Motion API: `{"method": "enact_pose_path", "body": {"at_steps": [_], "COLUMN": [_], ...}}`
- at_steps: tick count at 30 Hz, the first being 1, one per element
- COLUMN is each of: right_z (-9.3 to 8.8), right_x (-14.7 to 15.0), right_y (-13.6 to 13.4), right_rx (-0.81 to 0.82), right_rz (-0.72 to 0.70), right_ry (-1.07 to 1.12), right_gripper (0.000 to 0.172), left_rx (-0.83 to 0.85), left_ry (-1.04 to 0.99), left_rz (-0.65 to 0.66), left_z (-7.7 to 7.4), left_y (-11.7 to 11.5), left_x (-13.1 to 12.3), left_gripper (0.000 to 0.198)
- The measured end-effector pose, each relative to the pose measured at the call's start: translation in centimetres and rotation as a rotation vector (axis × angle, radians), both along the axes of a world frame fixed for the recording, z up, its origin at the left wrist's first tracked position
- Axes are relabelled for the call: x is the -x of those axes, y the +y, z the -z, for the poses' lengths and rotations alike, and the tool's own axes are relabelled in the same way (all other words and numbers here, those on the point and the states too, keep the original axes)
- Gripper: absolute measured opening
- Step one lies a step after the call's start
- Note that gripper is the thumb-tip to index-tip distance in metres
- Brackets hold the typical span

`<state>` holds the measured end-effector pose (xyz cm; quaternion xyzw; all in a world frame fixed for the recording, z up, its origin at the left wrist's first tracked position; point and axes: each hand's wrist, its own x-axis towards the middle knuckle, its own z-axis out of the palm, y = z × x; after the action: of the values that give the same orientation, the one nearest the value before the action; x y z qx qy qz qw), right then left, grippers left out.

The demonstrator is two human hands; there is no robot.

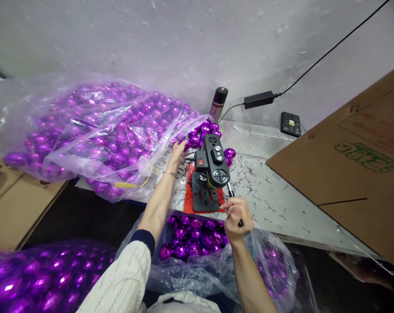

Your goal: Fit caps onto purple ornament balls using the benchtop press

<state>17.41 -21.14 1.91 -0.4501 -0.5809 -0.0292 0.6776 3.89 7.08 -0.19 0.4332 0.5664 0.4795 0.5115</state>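
Note:
My left hand [178,153] reaches past the left of a black twin-wheel machine [218,161]; its fingers are closed on a shiny purple ball ornament [185,145] at the edge of a pile. My right hand [238,216] is wrapped round a black-handled metal rod [231,192], whose far end meets the machine's near right side. Whether the rod is fixed to the machine I cannot tell. A small box with a red switch [200,162] sits on the machine's left. Below it, a slotted black base plate [203,201] lies on a red sheet [188,201].
A big clear bag of purple balls [118,130] covers the left. Another open bag of balls [192,239] is below the table edge. A spray can [219,102], power adapter [258,100] and black phone-like device [290,124] stand behind. Small dark wire bits litter the table [265,187]; a cardboard box [356,161] is right.

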Motion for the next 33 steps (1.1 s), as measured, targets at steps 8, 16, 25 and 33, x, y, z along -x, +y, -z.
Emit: {"method": "enact_pose_path", "body": {"at_steps": [8, 16, 25, 33], "right_z": [-0.3, -1.4, -1.1, -1.3], "right_x": [0.1, 0.2, 0.1, 0.1], "right_y": [0.4, 0.5, 0.5, 0.5], "right_rx": [-0.014, -0.022, -0.019, -0.018], "right_rz": [0.012, -0.003, -0.004, -0.004], "right_ry": [0.012, -0.018, -0.043, -0.041], "right_gripper": [0.033, 0.034, 0.033, 0.033], "left_rx": [0.178, -0.102, -0.361, -0.481], "left_ry": [-0.448, -0.136, 0.246, 0.452], "left_rz": [0.1, 0.141, 0.228, 0.363], "left_z": [2.9, 5.4, 7.5, 7.4], "left_y": [-12.3, -20.7, -20.6, -20.3], "left_x": [3.5, 0.8, 0.4, 1.5], "left_gripper": [0.03, 0.056, 0.058, 0.062]}}
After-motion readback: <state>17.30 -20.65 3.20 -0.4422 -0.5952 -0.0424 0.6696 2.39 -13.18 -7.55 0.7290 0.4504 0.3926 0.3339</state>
